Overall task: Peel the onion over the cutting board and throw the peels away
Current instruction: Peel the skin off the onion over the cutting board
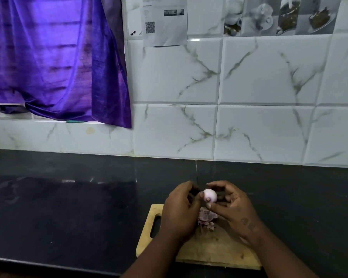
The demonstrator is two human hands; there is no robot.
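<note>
In the lower middle of the frame the onion (210, 195) is held between both hands, just above the far edge of the cutting board (209, 249). It looks pale and smooth, pinkish white, so I judge that most of the dry skin is already off; only the small root end, which points toward the camera, may need some cleaning, but this is too small to tell with certainty. The grip of the right hand (231, 205) is curled around the onion from the right, with the fingers arched over it and the thumb below it. The grip of the left hand (181, 207) is also curled, and its thumb presses on the left side of the onion. Under the hands, a small heap of purple peels (206, 216) lies on the board, so the second part of the task, throwing the peels away, is not yet done. No bin is visible in the view. The board is light wood with a handle slot at its left side, and it lies near the front edge of a black, shiny table (68, 207). Behind the table stands a wall of white tiles (259, 77) with grey veins. In the upper left hangs a purple curtain (54, 57). At the top middle a paper sheet (165, 23) with a square code is fixed to the wall, and grey food pictures (279, 15) are at the upper right.
</note>
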